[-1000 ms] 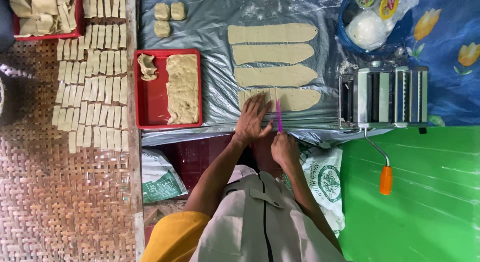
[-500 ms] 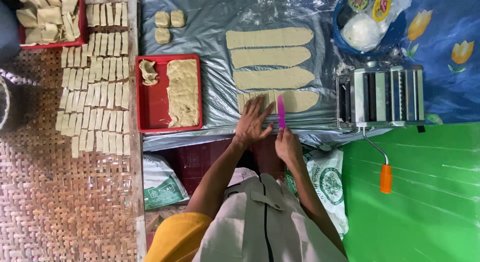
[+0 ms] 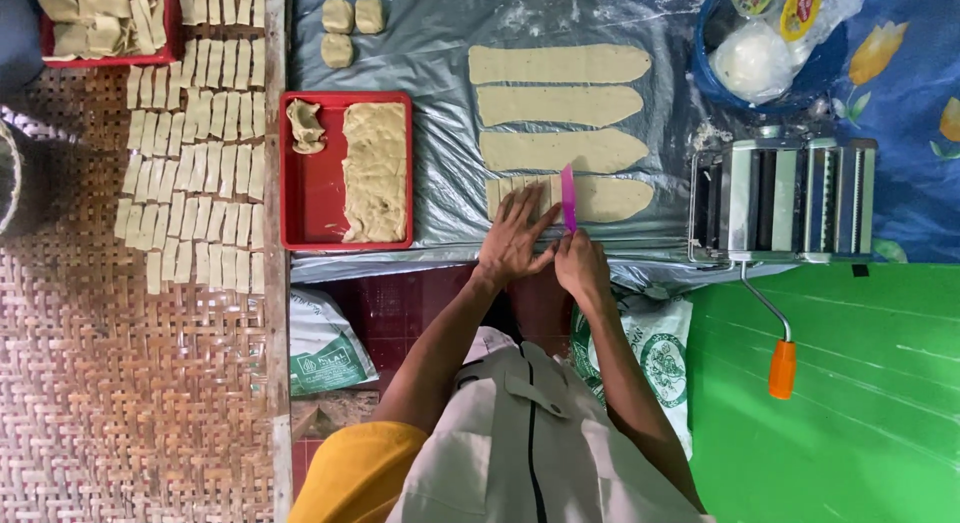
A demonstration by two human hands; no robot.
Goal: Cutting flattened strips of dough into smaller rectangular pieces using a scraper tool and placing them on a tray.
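Green-printed white sacks (image 3: 650,348) (rounded emblem) under both hands (image 3: 545,248)

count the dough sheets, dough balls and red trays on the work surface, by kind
dough sheets: 4, the nearest one partly cut into strips under the hands
dough balls: 3
red trays: 2, one only partly in view at the top left
total: 9
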